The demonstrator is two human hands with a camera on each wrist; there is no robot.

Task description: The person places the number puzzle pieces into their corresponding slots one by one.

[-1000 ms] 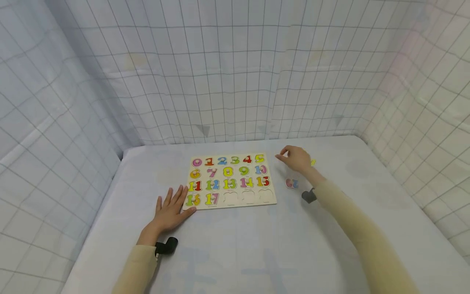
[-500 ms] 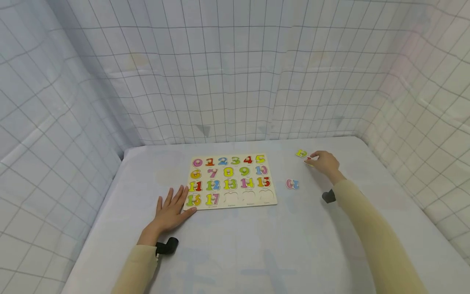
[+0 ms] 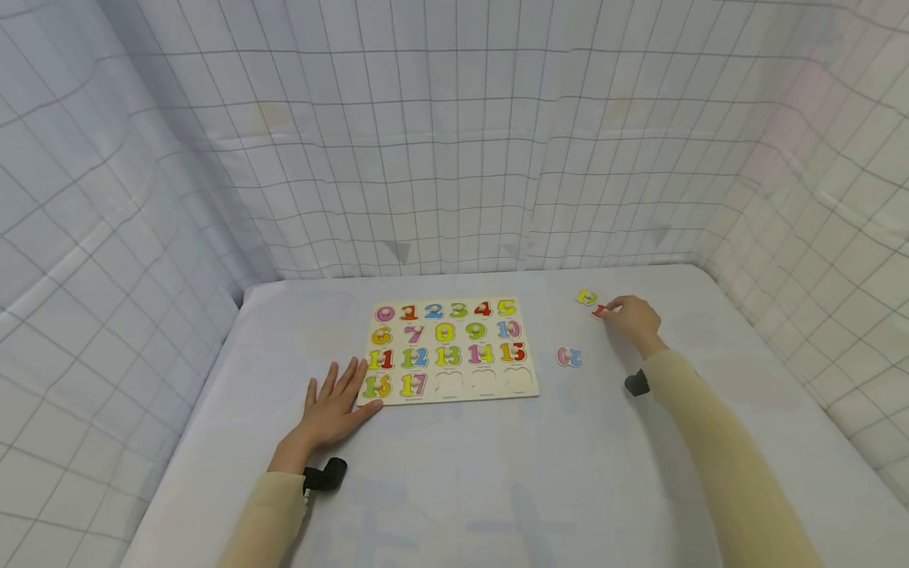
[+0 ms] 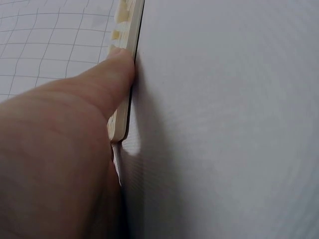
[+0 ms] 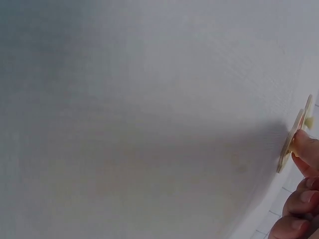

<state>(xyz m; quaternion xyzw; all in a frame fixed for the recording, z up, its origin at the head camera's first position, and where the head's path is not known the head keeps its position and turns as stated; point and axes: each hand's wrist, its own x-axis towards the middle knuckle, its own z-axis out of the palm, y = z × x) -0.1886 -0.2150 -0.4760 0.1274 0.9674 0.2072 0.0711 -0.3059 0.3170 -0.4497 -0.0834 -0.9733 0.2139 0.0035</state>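
Observation:
A wooden number puzzle board (image 3: 465, 386) lies on the table, with numbers 0 to 17 in their slots and three bare recesses in its bottom row. My left hand (image 3: 330, 414) rests with spread fingers on the board's lower left corner; its thumb (image 4: 117, 67) lies along the edge in the left wrist view. My right hand (image 3: 634, 322) pinches a puzzle piece (image 3: 600, 312), red where it shows and partly hidden by the fingers. In the right wrist view, thumb and finger meet at the knob side of this piece (image 5: 289, 142).
A yellow-green number piece (image 3: 586, 297) lies just beyond the right hand's fingertips. Nearer, right of the board, lies a pink-and-blue number piece (image 3: 569, 356), turned around. White grid-patterned curtains (image 3: 454, 158) stand behind the table and on both sides.
My right hand has moved right from beside the board's upper corner to the red piece and now pinches it. The left hand has stayed on the board.

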